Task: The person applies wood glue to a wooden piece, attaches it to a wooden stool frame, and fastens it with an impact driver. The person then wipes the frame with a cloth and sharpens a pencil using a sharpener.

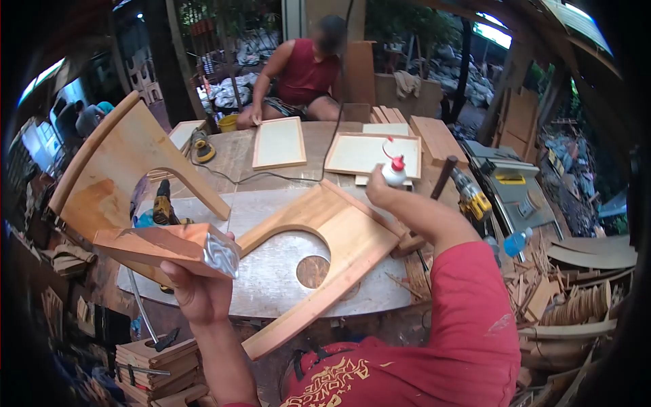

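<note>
My left hand [202,293] is closed around the underside of a wooden board [152,245], holding it up over the near left of the table. White glue [221,255] is smeared in wavy lines across the end of that board. At the far right of the table, my right hand [377,188] grips a white glue bottle [395,176] with a red cap, beside a framed panel [346,150]. Between my arms lies a curved wooden piece [363,234] with an arched cutout. A similar arched wooden piece [102,180] stands at the left, partly behind the held board.
Across the table [237,146] sits a person in a red sleeveless shirt [308,71], one hand by another framed panel [279,142]. A sander [202,148], drills [163,203] and a cable lie about. A clamp [444,178] and yellow drill [472,197] are at right.
</note>
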Demonstrator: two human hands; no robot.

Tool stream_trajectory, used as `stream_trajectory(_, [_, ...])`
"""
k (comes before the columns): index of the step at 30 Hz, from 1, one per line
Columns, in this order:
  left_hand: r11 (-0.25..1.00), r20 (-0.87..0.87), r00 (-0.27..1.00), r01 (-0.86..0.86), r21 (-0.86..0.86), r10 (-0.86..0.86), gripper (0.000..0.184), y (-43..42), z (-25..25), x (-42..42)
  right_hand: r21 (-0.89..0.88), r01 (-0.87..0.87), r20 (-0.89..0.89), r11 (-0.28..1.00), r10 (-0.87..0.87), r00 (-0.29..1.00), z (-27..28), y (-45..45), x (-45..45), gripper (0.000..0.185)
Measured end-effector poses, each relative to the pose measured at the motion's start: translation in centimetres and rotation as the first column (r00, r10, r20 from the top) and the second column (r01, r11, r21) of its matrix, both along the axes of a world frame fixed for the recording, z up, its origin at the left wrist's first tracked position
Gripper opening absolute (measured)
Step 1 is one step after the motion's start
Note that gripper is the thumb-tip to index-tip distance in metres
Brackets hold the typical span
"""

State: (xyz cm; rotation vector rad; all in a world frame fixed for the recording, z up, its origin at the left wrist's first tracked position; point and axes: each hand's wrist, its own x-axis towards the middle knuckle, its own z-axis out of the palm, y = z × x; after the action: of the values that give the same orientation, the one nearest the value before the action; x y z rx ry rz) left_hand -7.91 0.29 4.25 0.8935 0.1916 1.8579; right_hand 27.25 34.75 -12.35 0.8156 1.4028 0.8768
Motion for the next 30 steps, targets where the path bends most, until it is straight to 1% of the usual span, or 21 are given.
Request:
stream_trajectory(1, [1.0, 0.003, 1.0, -0.021, -0.019, 0.022, 0.071, 0.0, -0.2, 0.0, -0.035, 0.009, 0.142, 0.999, -0.004, 0.99, -2.8, 1.1, 1.1, 0.065])
stream_trajectory(3, [0.999, 0.004, 0.999, -0.038, 0.025, 0.038, 0.07, 0.3, -0.2, 0.0, 0.09, -0.106, -0.099, 0.99, 0.115, 0.988, -11.3, 5.0, 4.8, 0.052])
stream_trajectory(4, [0.999, 0.008, 0.999, -0.034, 0.032, 0.034, 0.07, 0.4, -0.6, -0.3, 0.068, -0.088, -0.166, 0.994, 0.099, 0.981, -12.8, 4.6, 5.4, 0.055])
stream_trajectory(5, [0.999, 0.01, 0.999, -0.031, 0.035, 0.031, 0.069, 0.3, -0.9, -0.5, 0.034, -0.047, -0.2, 0.998, 0.052, 0.978, -13.1, 4.1, 4.9, 0.048])
stream_trajectory(6, [0.999, 0.067, 0.998, -0.016, 0.052, 0.012, 0.059, 0.2, 0.1, 0.6, -0.001, -0.004, -0.231, 1.0, 0.003, 0.973, -13.8, 3.7, 4.6, 0.043])
stream_trajectory(9, [0.998, -0.052, 0.998, 0.028, 0.063, -0.025, 0.058, 0.2, 0.3, 1.0, -0.087, -0.023, -0.29, 0.996, -0.003, 0.957, -9.2, 1.3, 4.2, 0.036])
stream_trajectory(11, [0.998, -0.001, 1.0, 0.011, 0.066, -0.011, 0.056, 0.2, 0.2, 1.4, -0.137, -0.04, -0.351, 0.99, -0.011, 0.936, -6.3, -0.6, 4.0, 0.034])
stream_trajectory(14, [0.998, 0.038, 0.998, 0.042, 0.054, -0.044, 0.056, 0.3, -0.4, 1.6, -0.07, 0.026, -0.398, 0.997, -0.052, 0.916, -5.1, -1.7, 4.3, 0.035])
stream_trajectory(15, [0.997, 0.043, 0.998, 0.051, 0.05, -0.054, 0.056, 0.1, -0.3, 1.6, -0.068, 0.016, -0.407, 0.998, -0.042, 0.913, -4.5, -2.3, 4.4, 0.035])
stream_trajectory(16, [0.999, 0.008, 0.999, 0.038, 0.036, -0.038, 0.057, 0.0, 0.2, 1.8, -0.063, -0.001, -0.415, 0.998, -0.025, 0.909, -4.0, -3.0, 4.6, 0.035])
stream_trajectory(17, [0.999, 0.051, 0.999, 0.018, 0.028, -0.019, 0.059, 0.0, -0.3, 1.7, -0.056, -0.029, -0.421, 0.998, 0.003, 0.907, -3.8, -3.3, 4.5, 0.036])
stream_trajectory(19, [1.0, -0.028, 0.999, 0.026, -0.005, -0.026, 0.073, 0.0, -1.3, 0.8, -0.043, 0.007, -0.498, 0.999, -0.027, 0.867, -5.5, -2.4, 5.0, 0.037])
stream_trajectory(20, [1.0, 0.067, 0.998, -0.003, -0.018, 0.004, 0.062, -0.1, -0.9, 1.4, -0.007, -0.05, -0.542, 0.999, 0.038, 0.84, -5.5, -2.8, 5.3, 0.037])
stream_trajectory(21, [1.0, -0.003, 1.0, -0.009, -0.029, 0.009, 0.061, -0.1, -1.0, 1.0, 0.005, -0.068, -0.568, 0.998, 0.059, 0.821, -6.0, -2.8, 4.9, 0.037])
stream_trajectory(23, [0.996, -0.084, 0.994, -0.068, -0.048, 0.064, 0.061, -0.2, -0.2, 1.4, 0.041, -0.044, -0.619, 0.998, 0.061, 0.783, -6.7, -2.7, 6.3, 0.036])
stream_trajectory(24, [0.997, -0.083, 0.995, -0.063, -0.051, 0.058, 0.061, -0.1, -0.3, 1.5, 0.043, -0.072, -0.601, 0.996, 0.084, 0.795, -5.3, -3.8, 6.3, 0.034])
stream_trajectory(27, [0.997, -0.085, 0.994, -0.066, -0.051, 0.061, 0.06, -0.4, -0.4, 1.5, -0.048, -0.019, -0.678, 0.999, -0.019, 0.735, -4.1, -4.2, 6.7, 0.032])
stream_trajectory(29, [1.0, -0.077, 0.997, -0.014, -0.012, 0.013, 0.057, -0.4, -0.1, 1.7, 0.014, -0.015, -0.68, 1.0, 0.02, 0.733, -5.9, -2.3, 8.6, 0.029])
stream_trajectory(30, [1.0, -0.036, 0.999, 0.019, 0.021, -0.018, 0.061, -0.2, -0.7, 1.3, 0.019, 0.058, -0.728, 0.998, -0.026, 0.686, -5.2, -2.2, 9.2, 0.028])
